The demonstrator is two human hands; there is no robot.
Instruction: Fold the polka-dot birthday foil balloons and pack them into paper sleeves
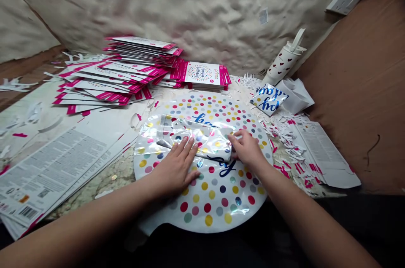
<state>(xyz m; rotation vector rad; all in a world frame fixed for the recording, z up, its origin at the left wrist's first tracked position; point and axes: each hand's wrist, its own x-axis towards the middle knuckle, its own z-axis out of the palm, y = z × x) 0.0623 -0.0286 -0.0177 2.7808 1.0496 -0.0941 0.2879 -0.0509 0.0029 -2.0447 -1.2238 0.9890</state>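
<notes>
A round white foil balloon with coloured dots and blue lettering lies flat in front of me. On top of it rests a folded foil balloon in the same pattern, a narrow shiny strip running left to right. My left hand presses on the strip's left half and front edge, fingers stretched out and the thumb on the flat balloon. At the strip's right end, my right hand has its thumb and fingers closed on the edge of the folded foil.
Piles of pink-and-white packets stand at the back left, beside a smaller stack. Printed cardboard sleeves lie at left, another sleeve at right. Paper shreds, a folded foil piece and a heart-patterned tumbler are at right.
</notes>
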